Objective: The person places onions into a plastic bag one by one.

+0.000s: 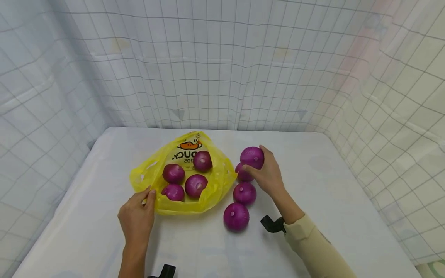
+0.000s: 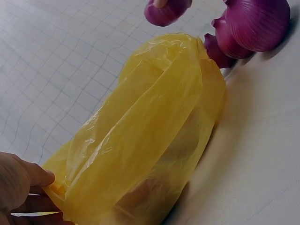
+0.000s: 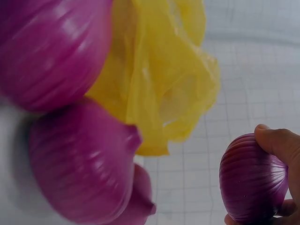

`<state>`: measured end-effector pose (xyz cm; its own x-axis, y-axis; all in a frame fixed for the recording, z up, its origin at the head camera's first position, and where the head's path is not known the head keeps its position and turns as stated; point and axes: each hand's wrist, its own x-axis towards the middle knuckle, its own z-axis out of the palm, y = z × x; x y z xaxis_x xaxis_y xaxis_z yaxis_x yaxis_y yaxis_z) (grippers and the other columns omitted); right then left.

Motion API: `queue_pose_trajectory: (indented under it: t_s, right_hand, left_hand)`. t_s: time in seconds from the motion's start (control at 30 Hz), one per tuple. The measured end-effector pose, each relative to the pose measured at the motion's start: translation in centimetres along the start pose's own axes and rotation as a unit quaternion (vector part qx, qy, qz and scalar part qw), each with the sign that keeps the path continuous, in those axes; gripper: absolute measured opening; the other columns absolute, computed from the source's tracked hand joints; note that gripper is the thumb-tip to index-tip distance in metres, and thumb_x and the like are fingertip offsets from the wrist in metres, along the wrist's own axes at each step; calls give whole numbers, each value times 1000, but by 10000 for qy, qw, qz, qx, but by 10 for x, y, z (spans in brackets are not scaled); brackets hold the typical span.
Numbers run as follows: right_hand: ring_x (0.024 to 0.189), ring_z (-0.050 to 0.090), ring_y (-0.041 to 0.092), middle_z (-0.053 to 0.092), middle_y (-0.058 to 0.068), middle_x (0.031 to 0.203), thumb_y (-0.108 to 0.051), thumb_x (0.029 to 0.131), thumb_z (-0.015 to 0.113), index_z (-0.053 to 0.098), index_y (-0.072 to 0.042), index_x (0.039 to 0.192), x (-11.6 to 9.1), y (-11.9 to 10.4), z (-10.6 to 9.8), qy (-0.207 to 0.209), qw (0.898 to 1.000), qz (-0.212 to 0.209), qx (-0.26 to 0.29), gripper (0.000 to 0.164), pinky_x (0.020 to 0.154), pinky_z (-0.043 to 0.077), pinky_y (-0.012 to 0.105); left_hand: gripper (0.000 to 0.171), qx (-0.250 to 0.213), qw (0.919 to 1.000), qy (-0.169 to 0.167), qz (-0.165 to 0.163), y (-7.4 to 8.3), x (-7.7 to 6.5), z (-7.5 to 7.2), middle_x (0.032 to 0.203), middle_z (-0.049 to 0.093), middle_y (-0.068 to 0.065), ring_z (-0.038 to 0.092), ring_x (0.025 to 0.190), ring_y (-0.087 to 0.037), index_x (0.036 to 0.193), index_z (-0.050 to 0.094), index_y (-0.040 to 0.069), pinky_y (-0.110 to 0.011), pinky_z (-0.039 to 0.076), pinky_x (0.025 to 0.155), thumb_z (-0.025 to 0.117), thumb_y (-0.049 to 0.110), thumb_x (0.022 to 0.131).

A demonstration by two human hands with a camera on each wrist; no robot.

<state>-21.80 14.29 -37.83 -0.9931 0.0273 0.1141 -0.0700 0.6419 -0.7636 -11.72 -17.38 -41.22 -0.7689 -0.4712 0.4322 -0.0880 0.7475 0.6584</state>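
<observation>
My left hand (image 1: 138, 213) pinches the near left rim of a yellow plastic bag (image 1: 215, 193), which gapes upward on the table. Inside the bag lie several red onions (image 1: 196, 185). To the right of the bag my right hand (image 1: 267, 172) grips a red onion (image 1: 252, 157) between thumb and fingers. In the left wrist view that onion (image 2: 167, 11) hangs above the bag's far end, apart from the row. Three more onions stand in a line beside the bag: a near one (image 1: 236, 217), a middle one (image 1: 245, 193) and a far one (image 1: 243, 174) partly hidden by the right hand.
A white cloth covers the table (image 1: 313, 216). Grid-patterned sheets (image 1: 222, 77) hang behind it and on both sides. Black wrist mounts (image 1: 272, 224) show at both wrists. The bag's printed duck picture (image 1: 190, 145) faces me from its inner far side.
</observation>
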Motion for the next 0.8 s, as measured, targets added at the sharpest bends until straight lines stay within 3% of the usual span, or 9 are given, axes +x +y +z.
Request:
queue_pose_trajectory:
  t_s: [0.27,0.53,0.67,0.8]
  right_hand:
    - [120,53,28,43,12,142,-33,78,76,27,-11,147,-3,-61,17,-232,9959,-841,223,87,99,49,43]
    - [118,55,24,45,10,138,-33,79,75,28,-11,146,-4,-118,53,-661,9832,-1668,318,85,97,51,37]
    - [116,56,23,45,9,139,-35,80,75,28,-11,146,-4,-131,72,-837,9804,-1769,232,84,95,53,35]
    - [118,55,23,45,8,140,-35,79,75,29,-10,146,-3,-133,90,-988,9833,-1515,192,85,97,51,37]
  left_hand:
    - [26,60,10000,-35,63,1,3,-1,97,72,-21,68,79,-35,109,69,2,-46,55,69,65,18,89]
    - [25,45,9999,36,132,-5,4,-3,94,72,-20,68,75,-36,107,70,1,-47,53,65,66,17,88]
    - [25,1,9999,61,105,-7,1,-3,95,72,-19,69,75,-36,106,70,1,-48,53,65,66,18,88]
    - [26,-45,9999,83,75,-7,-1,-2,96,72,-19,69,76,-35,106,70,1,-47,55,66,66,19,88]
